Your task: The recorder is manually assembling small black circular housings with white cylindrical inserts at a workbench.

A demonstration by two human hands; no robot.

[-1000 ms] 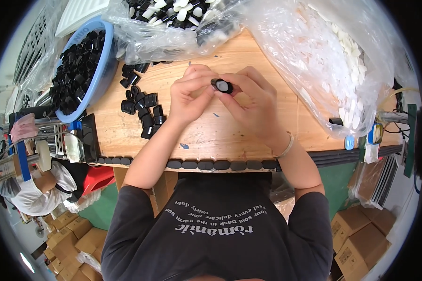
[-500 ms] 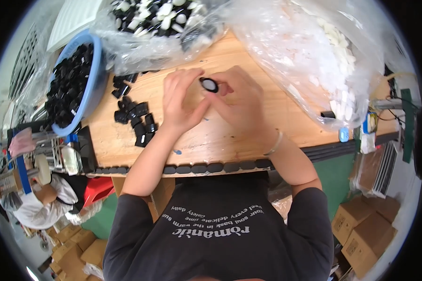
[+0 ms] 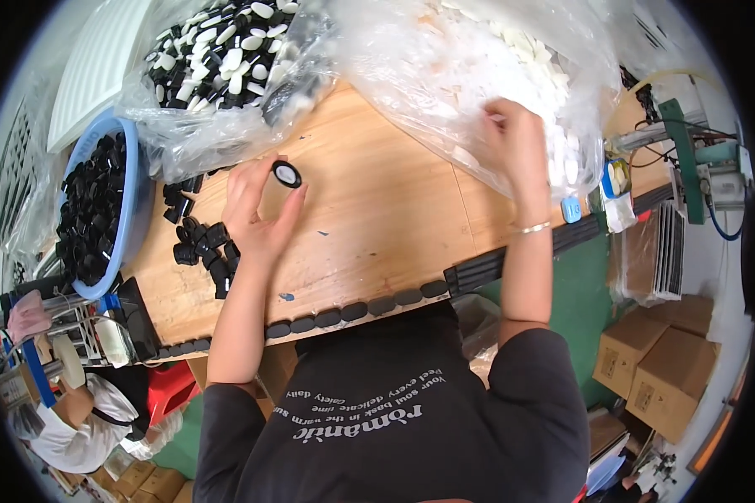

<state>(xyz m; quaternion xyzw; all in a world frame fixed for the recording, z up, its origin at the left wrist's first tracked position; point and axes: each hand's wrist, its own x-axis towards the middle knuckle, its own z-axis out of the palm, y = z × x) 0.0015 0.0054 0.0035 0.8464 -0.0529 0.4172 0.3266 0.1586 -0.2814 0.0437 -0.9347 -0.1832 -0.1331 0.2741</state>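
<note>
My left hand (image 3: 256, 210) pinches a small black oval cap (image 3: 280, 168) between thumb and fingers, its pale open end turned toward me. Over the clear plastic bag (image 3: 411, 92) at the far right, my right hand (image 3: 520, 138) has its fingers curled together. Whatever lies between them, if anything, cannot be made out. White oval pieces (image 3: 572, 159) heap up inside that bag, just beside the right hand. Left of my left forearm, several loose black caps (image 3: 200, 239) lie in a small cluster on the wooden table (image 3: 369, 218).
A blue basin (image 3: 132, 184) full of black caps stands at the left. Behind it, another plastic bag holds black-and-white pieces (image 3: 218, 54). Black padding (image 3: 356, 312) lines the table's near edge. A small blue object (image 3: 570, 210) sits at the right edge; cardboard boxes (image 3: 667, 377) are stacked below.
My hands have parted. The left has shifted left with the black cap, which was between both hands, and the right has moved right to the bag of white pieces. The view has shifted too.
</note>
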